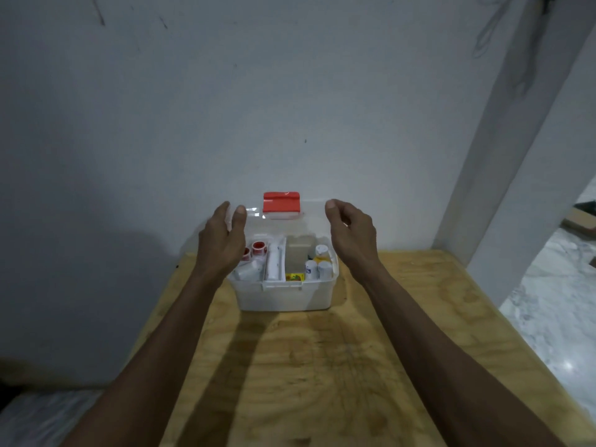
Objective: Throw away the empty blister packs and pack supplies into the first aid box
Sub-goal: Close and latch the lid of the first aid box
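Bare forearms reach over a plywood table (322,366).
Left hand (222,240) and right hand (351,235), fingers loosely curled, flank the white plastic first aid box's (283,295) raised clear lid (283,221); actual grip unclear.

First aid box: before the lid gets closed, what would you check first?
1. First aid box sits flat on the wooden table: ok.
2. Clear lid raised, red latch up: ok.
3. Left hand and right hand at the lid's two sides: ok; actual grip: cannot tell.
4. White bottles below the rim: cannot tell.
5. No blister packs visible on the table: ok.
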Demonstrator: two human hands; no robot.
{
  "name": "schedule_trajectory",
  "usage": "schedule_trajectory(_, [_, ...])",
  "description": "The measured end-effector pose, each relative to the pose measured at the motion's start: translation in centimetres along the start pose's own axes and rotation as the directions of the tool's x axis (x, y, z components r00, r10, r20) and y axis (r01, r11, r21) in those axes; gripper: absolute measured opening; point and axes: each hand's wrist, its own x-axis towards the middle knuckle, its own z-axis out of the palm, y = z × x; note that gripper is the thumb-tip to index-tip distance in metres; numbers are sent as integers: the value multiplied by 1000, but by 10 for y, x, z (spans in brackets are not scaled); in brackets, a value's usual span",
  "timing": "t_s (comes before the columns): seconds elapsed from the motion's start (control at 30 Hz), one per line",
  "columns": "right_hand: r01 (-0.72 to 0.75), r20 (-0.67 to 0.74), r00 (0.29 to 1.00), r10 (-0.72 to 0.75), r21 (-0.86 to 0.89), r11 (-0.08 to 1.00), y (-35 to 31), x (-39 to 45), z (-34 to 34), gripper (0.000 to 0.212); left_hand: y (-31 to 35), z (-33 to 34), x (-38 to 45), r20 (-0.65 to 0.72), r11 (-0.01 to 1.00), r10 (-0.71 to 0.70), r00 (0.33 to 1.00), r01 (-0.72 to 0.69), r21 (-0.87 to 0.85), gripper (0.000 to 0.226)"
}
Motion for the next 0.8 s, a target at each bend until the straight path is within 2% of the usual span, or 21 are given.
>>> schedule_trajectory(0.13, [-2, -2, 1000, 2, -12, 1000, 8, -18, -1, 46, -3, -2, -23, 35, 1000, 9, 999, -10, 17, 63])
schedule_trajectory(0.3, [-7, -16, 1000, 7, -21, 1000, 18, -34, 0, 46, -20, 0, -40, 47, 999, 35, 998, -36, 11, 62])
schedule_trajectory(0.57, [41, -23, 999, -45, -159, 986, 37, -62, 5, 40, -26, 9, -65, 76, 996, 67, 995, -71, 49, 56])
schedule_trajectory(0.8, [71, -5, 997, -74, -201, 977, 38, -69, 7, 35, -33, 15, -64, 57, 996, 81, 995, -83, 34, 51])
